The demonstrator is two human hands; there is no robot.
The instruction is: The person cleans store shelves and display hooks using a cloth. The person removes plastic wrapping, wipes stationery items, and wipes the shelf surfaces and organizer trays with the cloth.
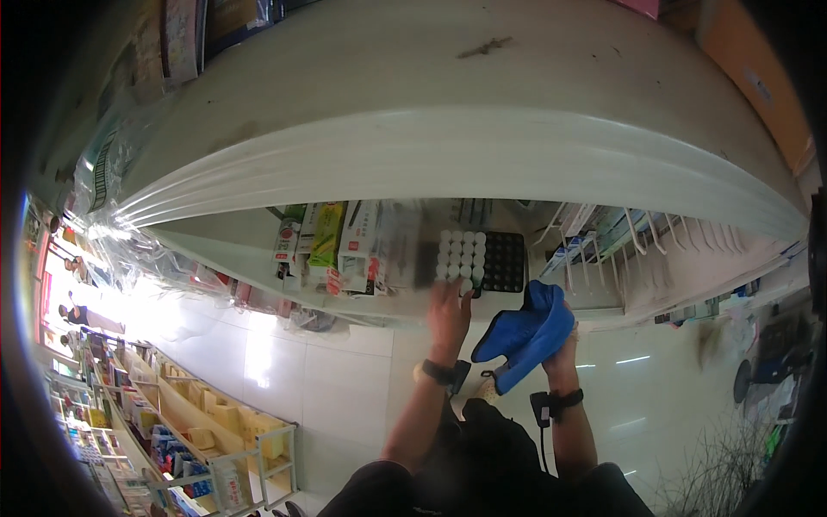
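In the head view, my left hand (pixel 450 313) reaches onto a shelf, its fingertips around a small white-capped bottle (pixel 466 285) at the front of a block. Rows of similar white caps (pixel 461 249) stand close together behind it. Directly to their right sits a black tray (pixel 504 262) with round hollows. My right hand (pixel 566 342) grips a blue cloth (pixel 526 329) with dark edging, which hangs in folds before the shelf front. The cloth hides part of the right fingers.
A wide white upper shelf (pixel 452 155) overhangs the lower one. Boxed goods (pixel 326 236) stand left of the bottles; white wire hooks (pixel 636 232) project at right. Behind lies a tiled floor (pixel 342 375), with a display rack (pixel 219 433) at lower left. People (pixel 87 316) are far off.
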